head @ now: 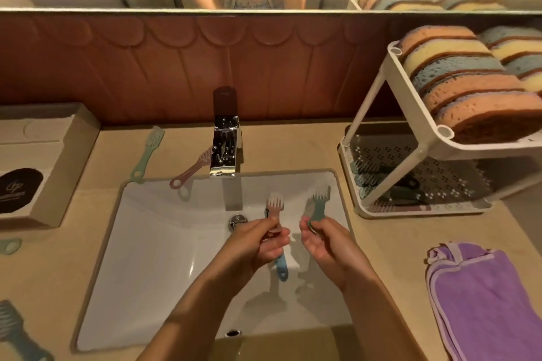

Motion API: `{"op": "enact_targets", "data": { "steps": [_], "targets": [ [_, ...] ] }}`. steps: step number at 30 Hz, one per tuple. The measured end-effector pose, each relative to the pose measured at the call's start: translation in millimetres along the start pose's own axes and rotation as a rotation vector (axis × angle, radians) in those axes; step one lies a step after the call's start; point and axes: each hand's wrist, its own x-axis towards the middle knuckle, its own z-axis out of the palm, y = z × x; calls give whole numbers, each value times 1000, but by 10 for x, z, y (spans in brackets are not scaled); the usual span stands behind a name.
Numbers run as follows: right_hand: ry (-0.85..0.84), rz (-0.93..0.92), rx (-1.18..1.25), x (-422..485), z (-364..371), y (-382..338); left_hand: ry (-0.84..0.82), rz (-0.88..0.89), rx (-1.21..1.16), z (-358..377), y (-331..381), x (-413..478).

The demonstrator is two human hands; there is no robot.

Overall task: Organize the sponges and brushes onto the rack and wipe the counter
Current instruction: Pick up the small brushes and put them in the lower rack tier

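Over the white sink [152, 243], my left hand [261, 243] grips a pink brush [274, 208] with its bristles pointing up; a blue brush handle [282, 268] sticks out below that hand. My right hand [325, 243] holds a green brush [318, 204], also bristles up. A green brush [148, 152] and a pink brush [192, 168] lie on the counter behind the sink. The white two-tier rack [410, 152] stands at the right, with several sponges [466, 88] on its top tier and a few brushes [381, 184] on its lower tier.
A chrome faucet [225, 152] stands behind the sink. A purple cloth [487, 299] lies on the counter at the right. A cardboard box [44, 161] sits at the left. More brushes lie at the left edge [10, 245] and bottom left corner [17, 331].
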Motion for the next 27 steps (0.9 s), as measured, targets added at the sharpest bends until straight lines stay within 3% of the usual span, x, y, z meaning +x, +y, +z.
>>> {"op": "enact_targets", "data": {
  "steps": [3,7,11,15,21,27],
  "targets": [
    [27,10,-158,-171,-145,138,-27,-49,-48,-75,-110,-150],
    [-22,69,-261,-411,-263,302,-72,-58,84,-140,-319,-334],
    [-193,111,-332,-580,-309,371,-52,-57,74,-149,-396,-438],
    [-250,128,-315,-723,-330,369,-82,-42,-16,-140,-427,-502],
    [-90,-18,-457,-745,-442,360,-126,-21,-58,-65,-457,-526],
    [-81,-161,-633,-749,-534,198,-181,-42,-63,77,-380,-450]
  ]
}}
